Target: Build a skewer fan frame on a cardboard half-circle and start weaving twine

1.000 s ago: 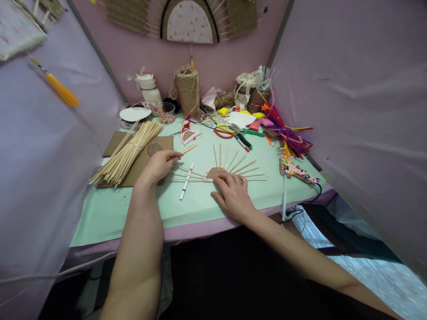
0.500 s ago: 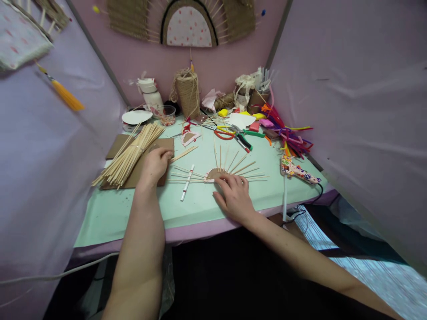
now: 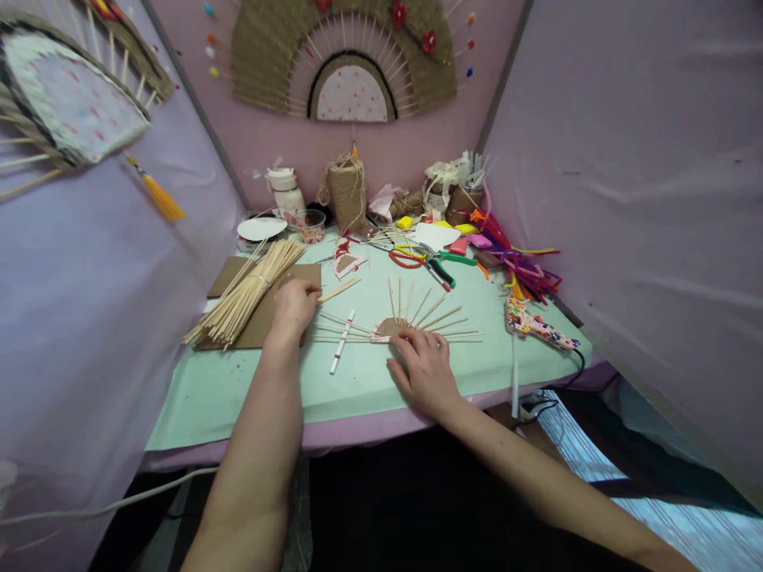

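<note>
My left hand [image 3: 296, 305] is closed, with its fingertips pinched at the near end of a few thin wooden sticks [image 3: 341, 290] by the edge of a cardboard sheet [image 3: 250, 327]. My right hand [image 3: 424, 364] rests with bent, parted fingers on the lower edge of a half-round cardboard piece [image 3: 390, 326], partly covering it. From that piece several wooden sticks [image 3: 439, 316] fan out like rays. Between my hands lies a white marker [image 3: 342, 343]. A large tied bundle of wooden sticks [image 3: 253, 294] lies on the cardboard at the left.
Behind are a twine spool [image 3: 347, 195], a white bottle [image 3: 286, 191] and a clear bead tub [image 3: 310, 226]. Red-handled scissors [image 3: 406, 259] and green-handled pliers [image 3: 456, 258] lie mid-table. Pipe cleaners [image 3: 524, 266] and a patterned glue gun [image 3: 540, 324] are at right. A fan-shaped decoration [image 3: 262, 71] hangs behind.
The camera view has tilted up slightly, so everything sits lower and more of the wall decorations shows. Both hands keep their places on the table.
</note>
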Motion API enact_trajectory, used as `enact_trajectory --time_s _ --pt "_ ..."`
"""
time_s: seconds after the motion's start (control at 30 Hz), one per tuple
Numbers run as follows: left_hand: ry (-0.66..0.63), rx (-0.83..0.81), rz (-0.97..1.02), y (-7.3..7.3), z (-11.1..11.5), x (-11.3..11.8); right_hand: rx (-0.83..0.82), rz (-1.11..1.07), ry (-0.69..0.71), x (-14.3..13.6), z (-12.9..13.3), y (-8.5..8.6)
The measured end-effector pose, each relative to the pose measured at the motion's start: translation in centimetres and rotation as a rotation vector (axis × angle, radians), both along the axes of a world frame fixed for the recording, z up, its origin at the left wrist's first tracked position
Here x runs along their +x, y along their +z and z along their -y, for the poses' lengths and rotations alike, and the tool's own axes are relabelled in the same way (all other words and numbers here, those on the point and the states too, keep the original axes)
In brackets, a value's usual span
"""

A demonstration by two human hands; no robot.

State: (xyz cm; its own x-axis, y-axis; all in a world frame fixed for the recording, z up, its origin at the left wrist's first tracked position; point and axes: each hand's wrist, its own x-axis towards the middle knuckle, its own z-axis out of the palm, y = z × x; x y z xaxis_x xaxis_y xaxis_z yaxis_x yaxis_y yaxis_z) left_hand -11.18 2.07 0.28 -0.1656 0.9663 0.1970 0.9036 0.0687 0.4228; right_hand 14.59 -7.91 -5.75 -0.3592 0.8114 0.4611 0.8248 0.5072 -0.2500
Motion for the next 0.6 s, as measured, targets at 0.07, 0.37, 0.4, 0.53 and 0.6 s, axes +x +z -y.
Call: enact_trajectory --time_s 0.07,0.37,0.4,0.53,0.6 --pt "-0.037 -0.069 -0.103 1.0 -0.6 1.1 -0.002 -0.003 0.000 0.0 0.0 -0.1" --pt "0.010 -0.308 -0.313 1.1 -4.4 3.0 0.017 -0.058 0.016 -0.1 0.1 0.0" --pt "0.011 -0.318 -0.311 0.8 -4.6 3.0 0.017 -0.063 0.018 -0.1 0.0 0.0" --pt "-0.004 -0.320 -0.291 0.0 -5.0 2.7 0.014 -0.066 0.015 0.0 0.0 0.0" --pt "-0.015 -0.294 -0.271 -0.3 -5.1 2.7 0.013 -0.064 0.017 0.0 0.0 -0.1"
